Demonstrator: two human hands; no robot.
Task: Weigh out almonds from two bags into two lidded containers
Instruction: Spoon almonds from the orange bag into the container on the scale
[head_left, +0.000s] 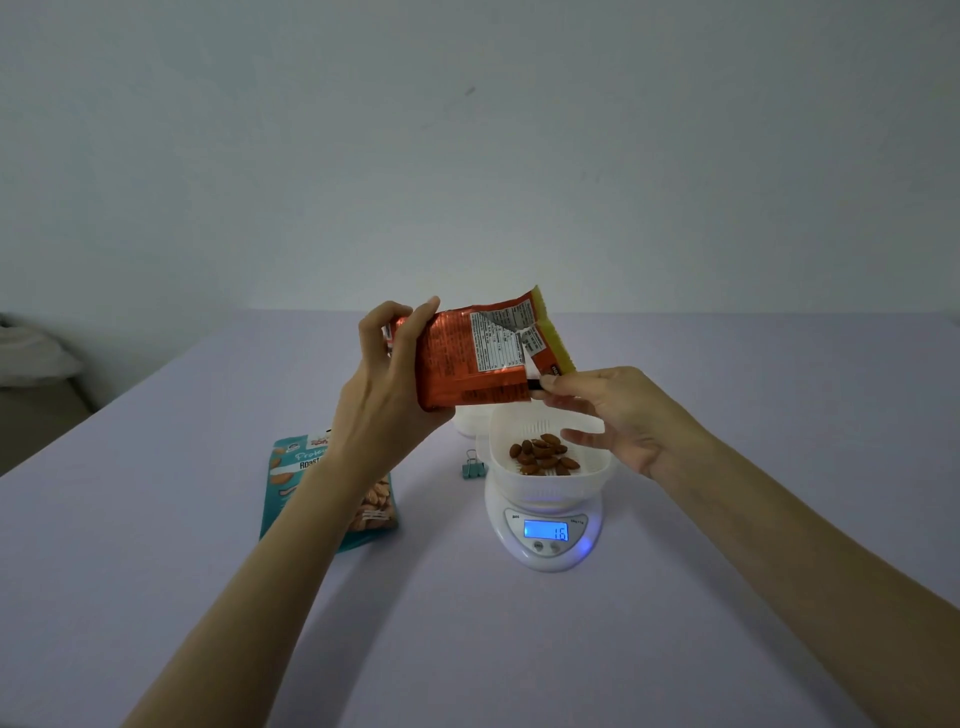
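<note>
**Both hands on the orange bag, mouth just short of the container**

Left hand (387, 384) grips the closed end of the orange foil bag (467, 364), fingers wrapped over its top edge. The right hand (623, 415) pinches the torn corner at the open end between thumb and forefinger, and its other fingers stretch out loosely above the white container (545, 483).

The bag is held in the air with its long axis running roughly left to right. Its mouth is on the right-hand side and tipped slightly down. That mouth hangs above the container's far left rim, so it is beside the centre, not over it.

The container sits on the kitchen scale (550, 558), whose lit display (545, 530) shows 16, and a small heap of almonds (543, 452) covers part of its floor.

The right hand is the nearer one to the container, so steering the opening over the middle probably falls to it, while the left lifts the closed end to start the flow.

A second white container (470, 423) stands behind, mostly hidden by the bag. A teal almond bag (291, 467) lies flat on the table (519, 649) under the left forearm, and a teal binder clip (474, 467) lies between it and the scale.
</note>
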